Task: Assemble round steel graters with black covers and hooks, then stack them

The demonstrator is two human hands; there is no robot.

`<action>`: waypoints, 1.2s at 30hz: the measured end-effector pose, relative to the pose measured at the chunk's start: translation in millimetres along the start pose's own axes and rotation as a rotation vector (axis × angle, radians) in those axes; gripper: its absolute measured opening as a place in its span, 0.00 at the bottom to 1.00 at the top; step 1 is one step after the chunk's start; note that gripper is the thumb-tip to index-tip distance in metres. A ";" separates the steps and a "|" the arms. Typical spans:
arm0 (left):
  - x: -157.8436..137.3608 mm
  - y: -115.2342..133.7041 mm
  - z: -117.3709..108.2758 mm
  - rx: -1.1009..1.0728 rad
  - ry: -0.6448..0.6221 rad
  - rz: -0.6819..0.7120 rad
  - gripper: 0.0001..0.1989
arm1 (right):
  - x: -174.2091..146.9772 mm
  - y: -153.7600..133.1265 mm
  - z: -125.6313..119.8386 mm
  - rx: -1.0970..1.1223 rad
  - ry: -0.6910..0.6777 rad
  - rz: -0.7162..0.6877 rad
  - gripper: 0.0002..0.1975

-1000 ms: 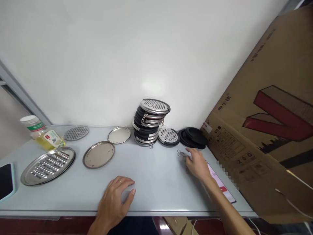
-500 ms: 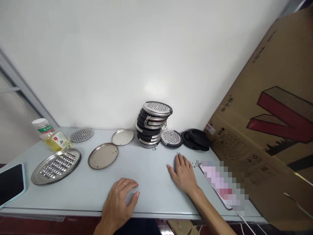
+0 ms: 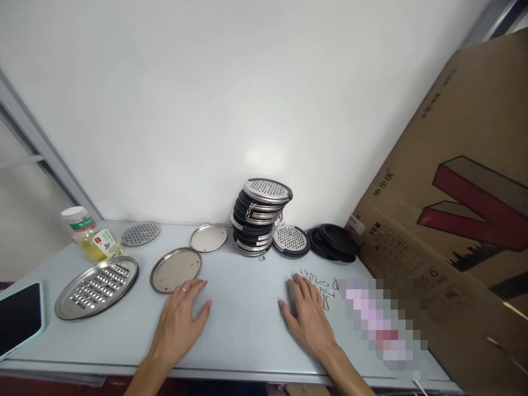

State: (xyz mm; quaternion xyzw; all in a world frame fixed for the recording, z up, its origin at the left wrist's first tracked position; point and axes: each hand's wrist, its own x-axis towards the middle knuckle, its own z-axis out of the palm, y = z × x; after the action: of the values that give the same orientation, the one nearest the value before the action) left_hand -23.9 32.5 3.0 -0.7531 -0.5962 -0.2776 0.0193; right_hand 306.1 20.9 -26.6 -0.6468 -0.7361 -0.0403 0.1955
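My left hand holds nothing; its thumb and fingers are apart over the table. Its fingertips are at the near edge of a shallow oval metal tray, and I cannot tell if they touch. My right hand lies with spread fingers on the table, just left of several small wire clips, partly covering them. Behind the hands a leaning stack of oval graters with black rims rises by the wall. One more black-rimmed grater lies to its right.
Black oval pieces lie at the back right beside a large cardboard box. Leftward are a smaller tray, a perforated plate, coarse grater plates, a jar of yellow liquid and a phone. A blurred-out flat object is on the right.
My left hand has moved left and forward to the oval tray's edge. My right hand has shifted slightly, and more of the wire clips show beside it. The view has tilted a little.
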 end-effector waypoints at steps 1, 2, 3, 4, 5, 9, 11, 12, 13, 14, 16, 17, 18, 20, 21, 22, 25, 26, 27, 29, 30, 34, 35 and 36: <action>6.3 -7.0 -2.6 0.057 -0.007 -0.011 0.19 | 0.7 0.1 -0.6 0.012 0.003 0.001 0.24; 11.9 -13.6 -4.8 0.110 -0.016 -0.020 0.19 | 1.3 0.1 -1.2 0.024 0.008 -0.001 0.23; 16.7 -19.7 -6.4 0.157 -0.028 -0.030 0.19 | 1.8 0.2 -1.7 0.034 0.013 -0.002 0.22; 20.4 -25.3 -7.6 0.195 -0.040 -0.042 0.18 | 2.2 0.3 -2.0 0.044 0.019 -0.003 0.21; 23.1 -30.1 -8.4 0.221 -0.054 -0.055 0.17 | 2.4 0.3 -2.3 0.053 0.023 -0.004 0.20; 23.2 -39.1 -11.0 0.216 -0.090 -0.068 0.15 | 2.3 -0.3 -3.8 0.084 0.034 -0.008 0.18; 17.4 -35.3 -12.0 0.176 -0.082 -0.032 0.15 | 2.2 -1.3 -5.4 0.099 0.041 -0.003 0.17; 13.2 -31.1 -12.0 0.149 -0.078 -0.001 0.14 | 2.1 -1.9 -6.3 0.107 0.043 0.000 0.17; 8.3 -25.3 -11.6 0.119 -0.075 0.039 0.13 | 2.0 -2.4 -7.3 0.115 0.042 0.003 0.16; 2.8 -18.0 -10.7 0.083 -0.077 0.090 0.12 | 1.9 -2.9 -8.1 0.124 0.041 0.006 0.16; -9.0 0.3 -7.5 -0.007 -0.103 0.220 0.10 | 1.6 -3.5 -9.3 0.142 0.039 0.010 0.16; -14.8 10.9 -5.4 -0.057 -0.128 0.290 0.10 | 1.5 -3.6 -9.6 0.151 0.039 0.011 0.16; -20.2 22.0 -3.1 -0.105 -0.160 0.344 0.10 | 1.4 -3.6 -9.9 0.161 0.039 0.011 0.16; -28.9 43.7 0.9 -0.182 -0.196 0.416 0.11 | 1.2 -3.5 -10.2 0.178 0.037 0.013 0.16; -32.0 53.4 2.3 -0.205 -0.207 0.429 0.12 | 1.2 -3.5 -10.5 0.186 0.034 0.014 0.16; -34.2 61.7 3.1 -0.220 -0.217 0.435 0.13 | 1.1 -3.5 -10.9 0.192 0.029 0.015 0.16; -35.0 74.2 0.3 -0.243 -0.256 0.432 0.13 | 0.9 -3.5 -12.1 0.201 0.018 0.012 0.15; -32.7 73.1 -2.5 -0.247 -0.264 0.425 0.13 | 0.9 -3.4 -12.4 0.203 0.016 0.009 0.15; -28.8 68.9 -6.1 -0.247 -0.262 0.412 0.13 | 0.8 -3.3 -12.6 0.204 0.015 0.005 0.15; -14.5 51.1 -15.3 -0.217 -0.231 0.350 0.12 | 0.6 -3.1 -12.6 0.206 0.016 0.000 0.15; -3.8 37.8 -20.5 -0.183 -0.213 0.306 0.11 | 0.6 -3.0 -12.6 0.207 0.016 -0.003 0.15; 59.0 -31.5 -42.1 0.093 -0.185 0.023 0.16 | 0.3 -3.0 -12.5 0.205 0.020 -0.006 0.14; 76.5 -49.3 -47.0 0.196 -0.193 -0.054 0.18 | 0.3 -3.0 -12.6 0.205 0.021 -0.004 0.14; 93.1 -66.0 -51.7 0.289 -0.225 -0.127 0.19 | 0.2 -3.0 -12.6 0.207 0.022 -0.001 0.14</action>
State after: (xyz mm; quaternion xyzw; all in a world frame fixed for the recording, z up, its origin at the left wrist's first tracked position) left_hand -91.7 115.5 67.8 -0.7298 -0.6744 -0.1036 0.0428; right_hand 306.2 16.7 -14.3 -0.6222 -0.7345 0.0289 0.2692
